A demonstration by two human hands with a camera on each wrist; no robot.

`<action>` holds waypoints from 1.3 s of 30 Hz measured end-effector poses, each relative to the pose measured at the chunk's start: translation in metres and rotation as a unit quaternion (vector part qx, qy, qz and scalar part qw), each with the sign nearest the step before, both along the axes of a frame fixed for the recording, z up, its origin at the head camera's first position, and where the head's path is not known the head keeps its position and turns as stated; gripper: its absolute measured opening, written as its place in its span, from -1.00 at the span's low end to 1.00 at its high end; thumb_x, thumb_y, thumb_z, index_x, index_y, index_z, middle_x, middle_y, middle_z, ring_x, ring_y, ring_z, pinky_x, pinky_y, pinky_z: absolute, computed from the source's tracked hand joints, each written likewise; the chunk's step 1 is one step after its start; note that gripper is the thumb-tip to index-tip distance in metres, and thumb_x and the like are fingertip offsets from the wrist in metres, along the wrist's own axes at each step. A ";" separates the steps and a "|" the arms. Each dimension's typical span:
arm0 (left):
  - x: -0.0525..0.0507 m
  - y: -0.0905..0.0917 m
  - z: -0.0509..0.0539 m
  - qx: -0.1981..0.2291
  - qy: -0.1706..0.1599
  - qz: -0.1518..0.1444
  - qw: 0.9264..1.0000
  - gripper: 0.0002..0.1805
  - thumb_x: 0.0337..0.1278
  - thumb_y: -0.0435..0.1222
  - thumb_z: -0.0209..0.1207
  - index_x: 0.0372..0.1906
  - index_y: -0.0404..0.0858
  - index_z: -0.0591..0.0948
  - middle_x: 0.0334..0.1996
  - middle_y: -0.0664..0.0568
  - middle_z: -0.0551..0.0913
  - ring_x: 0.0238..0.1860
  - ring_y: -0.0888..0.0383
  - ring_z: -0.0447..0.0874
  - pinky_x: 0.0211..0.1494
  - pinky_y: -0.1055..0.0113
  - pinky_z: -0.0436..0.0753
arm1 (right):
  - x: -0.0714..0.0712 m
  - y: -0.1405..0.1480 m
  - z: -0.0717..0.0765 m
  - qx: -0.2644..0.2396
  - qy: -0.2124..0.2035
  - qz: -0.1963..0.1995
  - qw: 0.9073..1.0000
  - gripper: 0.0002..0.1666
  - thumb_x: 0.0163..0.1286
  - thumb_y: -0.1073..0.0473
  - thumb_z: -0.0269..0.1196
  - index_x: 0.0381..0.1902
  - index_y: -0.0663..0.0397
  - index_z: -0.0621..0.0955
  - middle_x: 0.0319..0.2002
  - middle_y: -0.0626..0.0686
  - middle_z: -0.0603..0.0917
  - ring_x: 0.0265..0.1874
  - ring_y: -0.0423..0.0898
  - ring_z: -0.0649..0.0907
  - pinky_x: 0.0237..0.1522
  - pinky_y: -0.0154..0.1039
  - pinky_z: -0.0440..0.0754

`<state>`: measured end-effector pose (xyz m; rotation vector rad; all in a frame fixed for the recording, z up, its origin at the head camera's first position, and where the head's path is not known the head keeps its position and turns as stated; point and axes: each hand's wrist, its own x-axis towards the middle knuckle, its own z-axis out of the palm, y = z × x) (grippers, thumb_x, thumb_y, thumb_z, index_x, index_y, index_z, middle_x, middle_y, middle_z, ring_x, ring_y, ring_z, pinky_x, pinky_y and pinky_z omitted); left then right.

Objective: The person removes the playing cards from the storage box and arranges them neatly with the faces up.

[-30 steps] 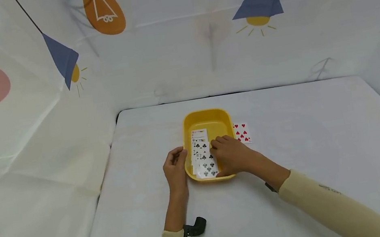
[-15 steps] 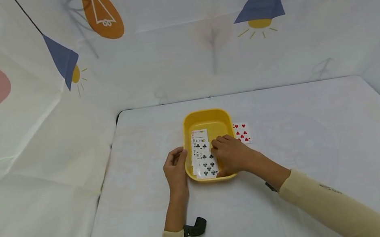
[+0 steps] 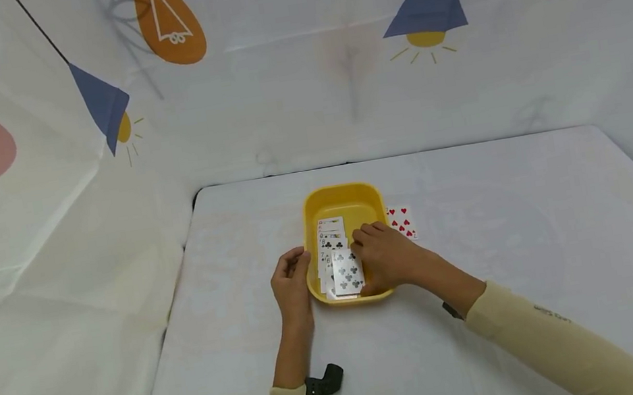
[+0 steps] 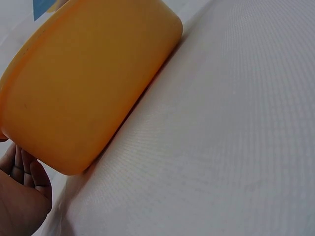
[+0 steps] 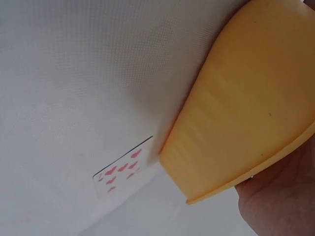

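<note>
In the head view, a yellow tray (image 3: 347, 195) holds a column of overlapping playing cards (image 3: 331, 236) along its left side. My right hand (image 3: 386, 255) reaches over the tray's right rim and grips the right edge of a clubs card (image 3: 348, 273) lying over the lower cards; its fingertips are partly hidden. At the left rim, my left hand (image 3: 291, 284) holds the tray's edge between thumb and fingers. The left wrist view shows its curled fingers (image 4: 22, 167) below the tray wall. Part of my right palm (image 5: 280, 191) appears at the rim in the right wrist view.
A hearts card (image 3: 402, 223) lies face up on the white table (image 3: 510, 216), just right of the tray. White cloth walls (image 3: 302, 104) with printed lamps rise behind and to the left. A black wrist camera (image 3: 325, 380) sits on the left wrist.
The clubs card in my right hand has shifted slightly right and separated from the card beneath, whose left edge now shows. My left hand stays at the rim; the head view has tilted slightly.
</note>
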<state>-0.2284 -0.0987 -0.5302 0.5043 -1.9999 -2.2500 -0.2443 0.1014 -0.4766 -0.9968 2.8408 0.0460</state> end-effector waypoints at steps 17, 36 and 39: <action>0.002 0.002 0.002 -0.002 -0.011 0.003 1.000 -0.70 0.23 -0.15 0.34 0.00 -0.19 0.69 -0.03 -0.03 0.63 -0.01 0.09 0.56 0.08 0.40 0.60 | -0.009 0.025 0.031 -0.041 -0.004 -0.019 0.999 -0.03 -0.06 -0.43 0.47 0.09 0.21 0.63 0.02 0.11 0.52 0.02 0.06 0.45 0.29 -0.01 0.38; 0.003 0.004 0.005 0.001 -0.011 0.003 1.000 -0.73 0.23 -0.14 0.33 -0.03 -0.15 0.68 -0.03 -0.02 0.63 -0.01 0.08 0.58 0.05 0.42 0.62 | -0.016 0.070 0.058 -0.088 0.002 -0.041 0.995 -0.02 -0.04 -0.36 0.50 0.16 0.22 0.60 0.02 0.10 0.52 0.06 0.06 0.44 0.28 0.02 0.36; 0.002 0.004 0.005 0.006 -0.011 0.001 1.000 -0.72 0.23 -0.15 0.33 -0.02 -0.16 0.68 -0.02 -0.03 0.63 -0.01 0.08 0.58 0.06 0.41 0.62 | -0.016 0.077 0.059 -0.085 0.003 -0.048 0.995 -0.01 -0.05 -0.36 0.51 0.16 0.23 0.60 0.03 0.11 0.52 0.06 0.07 0.44 0.29 0.03 0.35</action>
